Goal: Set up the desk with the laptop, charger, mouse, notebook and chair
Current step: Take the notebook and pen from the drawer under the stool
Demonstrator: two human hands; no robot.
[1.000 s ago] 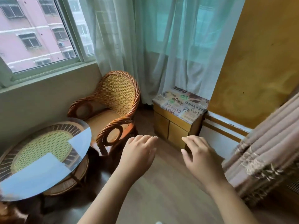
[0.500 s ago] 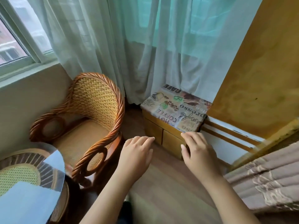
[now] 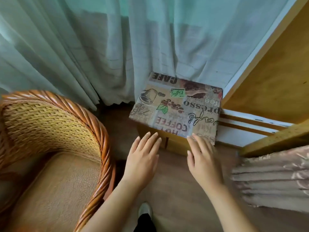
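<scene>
Both hands empty, fingers straight: left hand & right hand near the coffee-print stool. Grip opposite sides evenly, lift w/o snagging the curtain.

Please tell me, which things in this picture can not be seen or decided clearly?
- Head view: the small cabinet front is partly hidden by both hands; handles cannot be told.
- Whether the right hand touches the coffee-print cloth: unclear.
- The wicker chair is cut off by the left and bottom edges.
- Laptop, charger, mouse, notebook: not in view.
</scene>
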